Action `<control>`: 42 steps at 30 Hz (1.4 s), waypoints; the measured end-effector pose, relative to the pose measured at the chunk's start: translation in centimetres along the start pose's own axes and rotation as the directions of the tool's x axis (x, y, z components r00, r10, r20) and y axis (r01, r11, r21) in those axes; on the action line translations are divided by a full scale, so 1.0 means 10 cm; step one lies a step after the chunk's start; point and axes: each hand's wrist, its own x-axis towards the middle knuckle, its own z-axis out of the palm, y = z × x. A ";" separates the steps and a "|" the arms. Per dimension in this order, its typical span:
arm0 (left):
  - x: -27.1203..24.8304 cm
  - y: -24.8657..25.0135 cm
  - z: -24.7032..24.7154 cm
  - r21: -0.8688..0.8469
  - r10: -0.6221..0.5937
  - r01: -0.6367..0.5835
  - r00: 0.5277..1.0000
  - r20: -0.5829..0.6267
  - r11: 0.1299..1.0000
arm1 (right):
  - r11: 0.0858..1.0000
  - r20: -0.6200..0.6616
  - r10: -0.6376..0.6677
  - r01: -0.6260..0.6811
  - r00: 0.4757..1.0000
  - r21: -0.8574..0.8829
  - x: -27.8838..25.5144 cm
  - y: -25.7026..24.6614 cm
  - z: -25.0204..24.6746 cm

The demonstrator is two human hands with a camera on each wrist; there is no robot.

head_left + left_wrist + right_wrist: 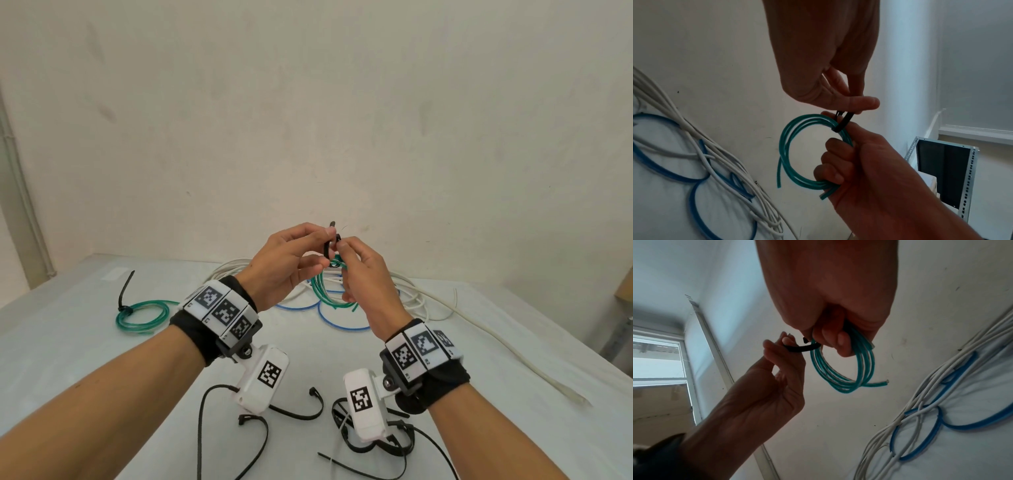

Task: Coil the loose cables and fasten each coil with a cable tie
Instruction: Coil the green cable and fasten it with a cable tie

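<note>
One green coil (145, 313) is already seen lying at the far left of the counter (68, 359), bound with a black tie whose tail sticks up, so that one can be counted as done. A second green coil (797, 155) is held up in the air above the middle of the counter, and its tying is under way. The coil is gripped by the right hand (869, 170), the fingers curled round the gathered strands at its lower side, the thumb up by the tie. A black cable tie (843, 121) is wrapped across the strands at the top of the coil, and its loop is pinched between the thumb and fingertips of the left hand (828, 73). Whether the tail has been threaded through the head cannot be told; the loop looks slack, not yet cinched. Two cut ends of the green cable are left sticking out of the coil.

Plenty is judged to remain. White cables (428, 298) and blue cable (329, 318) are sprawled loose and tangled at the far side of the counter, one white run trailing off to the near right. Spare black ties (301, 411) are scattered at the near edge, ready to be taken up once this coil is pulled tight
</note>
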 end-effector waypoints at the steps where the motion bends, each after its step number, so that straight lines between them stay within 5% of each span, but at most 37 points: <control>1: 0.00 0.01 -0.01 0.041 -0.030 0.029 0.999 0.014 0.999 | 1.000 -0.019 0.008 -0.007 1.000 0.021 0.01 0.00 0.00; 7: 0.02 0.02 -0.03 0.160 -0.150 0.145 0.988 0.021 0.976 | 0.999 -0.043 -0.041 0.040 0.998 -0.014 0.01 0.03 0.02; 33: 0.04 -0.04 -0.01 0.054 -0.176 0.175 0.984 0.017 0.983 | 0.977 -0.068 -0.166 0.155 0.984 -0.144 0.05 0.19 0.00; 42: 0.03 -0.06 0.00 -0.049 -0.182 0.182 0.983 0.000 0.982 | 0.836 -0.016 -0.361 0.316 0.932 -0.448 0.04 0.25 -0.03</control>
